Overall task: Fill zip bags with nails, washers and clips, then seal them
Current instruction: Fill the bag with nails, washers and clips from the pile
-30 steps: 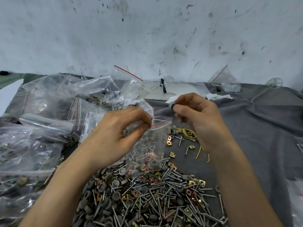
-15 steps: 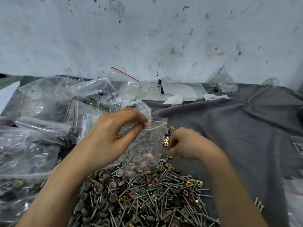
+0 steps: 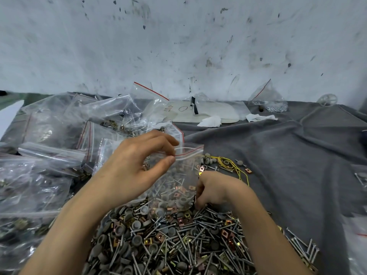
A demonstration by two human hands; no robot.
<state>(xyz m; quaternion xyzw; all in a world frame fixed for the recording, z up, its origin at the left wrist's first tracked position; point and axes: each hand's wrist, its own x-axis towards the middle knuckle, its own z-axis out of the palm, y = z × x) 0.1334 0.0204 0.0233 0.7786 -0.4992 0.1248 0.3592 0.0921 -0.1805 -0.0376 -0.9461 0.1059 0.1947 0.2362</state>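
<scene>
Now, your left hand (image 3: 135, 171) pinches the rim of the zip bag (image 3: 178, 185), which hangs onto the pile of nails, washers and clips (image 3: 168, 241); hold its mouth wide. Your right hand (image 3: 216, 190) curls its fingers (image 3: 200, 202) into the pile, their catch hidden: take small pinches.

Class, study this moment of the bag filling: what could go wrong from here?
1. The left hand pinches the zip bag only by its mouth; the loaded bag could slip and spill.
2. The right hand has its fingers down in the pile of pointed nails; a prick is possible.
3. Nails inside could pierce the thin bag.
</scene>
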